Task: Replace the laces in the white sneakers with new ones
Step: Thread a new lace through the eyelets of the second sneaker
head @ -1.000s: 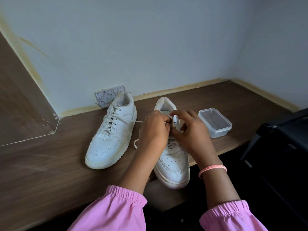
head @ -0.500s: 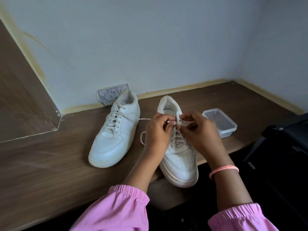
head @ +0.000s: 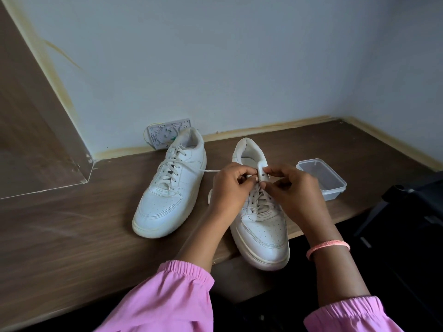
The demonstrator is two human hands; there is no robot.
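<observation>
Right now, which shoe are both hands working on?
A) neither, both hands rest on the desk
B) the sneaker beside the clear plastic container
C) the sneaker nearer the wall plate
B: the left hand and right hand both pinch the lace at the top eyelets of the right sneaker, which lies beside the clear container.

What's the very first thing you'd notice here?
Two hands, the left hand and the right hand, pinching the lace at the top of the right sneaker near the table's front edge. The other sneaker sits left of it, and a clear plastic box on the right.
</observation>
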